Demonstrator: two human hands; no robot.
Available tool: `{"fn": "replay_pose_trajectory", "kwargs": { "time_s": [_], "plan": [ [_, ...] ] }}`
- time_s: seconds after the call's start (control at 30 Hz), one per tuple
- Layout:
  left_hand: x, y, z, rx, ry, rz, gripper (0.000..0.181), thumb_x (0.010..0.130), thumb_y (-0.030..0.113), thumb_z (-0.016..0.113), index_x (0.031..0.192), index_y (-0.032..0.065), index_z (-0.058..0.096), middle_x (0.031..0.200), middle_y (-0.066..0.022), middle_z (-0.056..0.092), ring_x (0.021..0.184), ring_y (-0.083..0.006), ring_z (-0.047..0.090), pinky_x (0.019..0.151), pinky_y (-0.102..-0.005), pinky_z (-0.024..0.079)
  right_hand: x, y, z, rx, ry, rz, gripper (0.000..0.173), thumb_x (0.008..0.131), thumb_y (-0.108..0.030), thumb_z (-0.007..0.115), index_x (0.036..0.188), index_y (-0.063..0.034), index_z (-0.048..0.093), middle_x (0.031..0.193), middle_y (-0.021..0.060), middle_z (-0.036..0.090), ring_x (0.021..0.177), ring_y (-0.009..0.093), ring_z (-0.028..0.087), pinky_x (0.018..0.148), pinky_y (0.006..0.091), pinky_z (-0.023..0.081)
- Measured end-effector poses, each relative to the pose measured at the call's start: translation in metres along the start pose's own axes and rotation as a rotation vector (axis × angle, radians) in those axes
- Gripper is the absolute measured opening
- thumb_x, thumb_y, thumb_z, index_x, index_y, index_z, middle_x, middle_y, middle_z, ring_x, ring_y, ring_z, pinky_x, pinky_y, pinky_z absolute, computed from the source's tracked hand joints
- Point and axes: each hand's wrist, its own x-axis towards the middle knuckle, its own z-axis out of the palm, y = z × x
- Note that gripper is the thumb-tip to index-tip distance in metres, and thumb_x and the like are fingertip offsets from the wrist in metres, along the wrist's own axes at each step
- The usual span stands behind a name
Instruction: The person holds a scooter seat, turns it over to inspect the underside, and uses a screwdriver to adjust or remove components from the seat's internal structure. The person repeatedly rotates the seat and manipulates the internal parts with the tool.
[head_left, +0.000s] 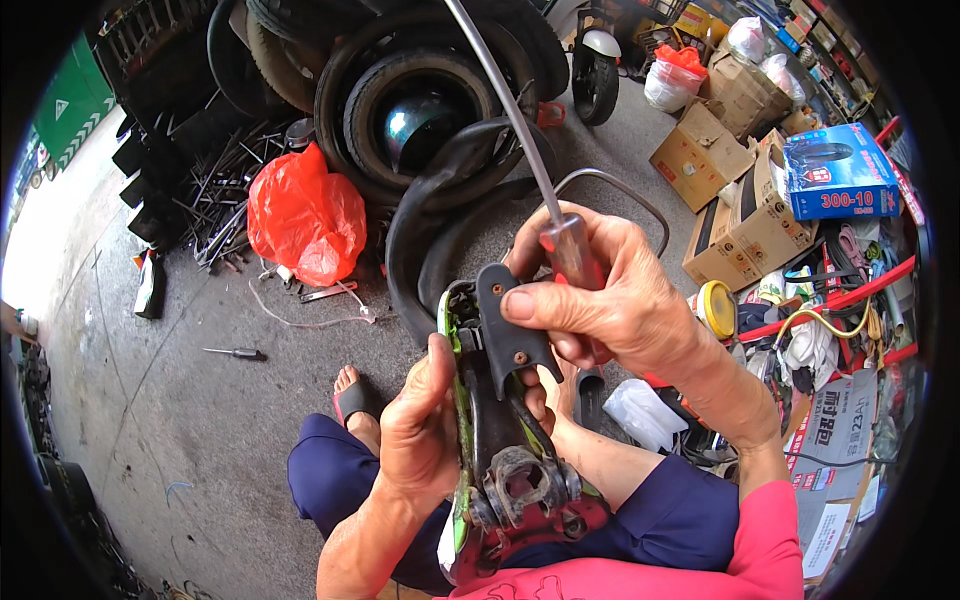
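Note:
An upturned saddle (469, 525), apparently a bicycle's, lies over my lap with its green-edged underside showing. Around its left side my left hand (420, 420) is gripping, thumb up along the rim. A rusty, dirty seat clamp (521, 484) sits on the rails at the near end. At the far end a black plastic plate (506, 330) bears two rusty screws and stands tilted. My right hand (622, 292) keeps a long screwdriver (517, 112) in its palm by the clear red handle, shaft pointing away from me, while its thumb presses on the plate.
A black inner tube (412, 232) and stacked tyres (337, 120) lie ahead, beside a red plastic bag (307, 214). A small screwdriver (236, 352) rests on the floor at left. Cardboard boxes (750, 217) and a red-framed rack (862, 285) crowd the right.

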Motion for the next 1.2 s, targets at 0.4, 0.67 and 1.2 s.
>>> {"fn": "replay_pose_trajectory", "kwargs": {
  "time_s": [0.4, 0.67, 1.2],
  "plan": [
    [0.000, 0.000, 0.008, -0.260, -0.111, -0.076, 0.075, 0.097, 0.060, 0.036, 0.128, -0.0072, 0.048, 0.107, -0.0267, 0.061, 0.088, -0.0395, 0.065, 0.081, -0.0489, 0.053, -0.003, 0.009, -0.017, 0.302, -0.069, 0.043, 0.022, 0.087, -0.005, 0.069, 0.106, 0.0003, 0.062, 0.068, 0.0021, 0.059, 0.044, 0.007, 0.052, 0.035, 0.0203, 0.039],
    [0.005, -0.003, 0.001, 0.204, 0.040, -0.001, 0.068, 0.097, 0.059, 0.034, 0.121, -0.0009, 0.054, 0.103, -0.0207, 0.062, 0.082, -0.0333, 0.064, 0.071, -0.0442, 0.051, -0.008, 0.004, -0.011, 0.197, -0.072, 0.059, 0.019, 0.086, -0.003, 0.064, 0.102, 0.0052, 0.060, 0.075, 0.0079, 0.064, 0.042, 0.007, 0.051, 0.034, 0.0213, 0.041],
    [0.006, -0.012, 0.002, 0.436, 0.227, 0.120, 0.053, 0.099, 0.046, 0.044, 0.121, -0.0018, 0.052, 0.101, -0.0187, 0.064, 0.087, -0.0275, 0.067, 0.078, -0.0386, 0.056, -0.009, 0.015, 0.003, 0.158, 0.112, 0.086, 0.020, 0.087, -0.006, 0.070, 0.103, -0.0004, 0.060, 0.064, 0.0024, 0.060, 0.044, 0.007, 0.054, 0.036, 0.0205, 0.041]
  ]
}}
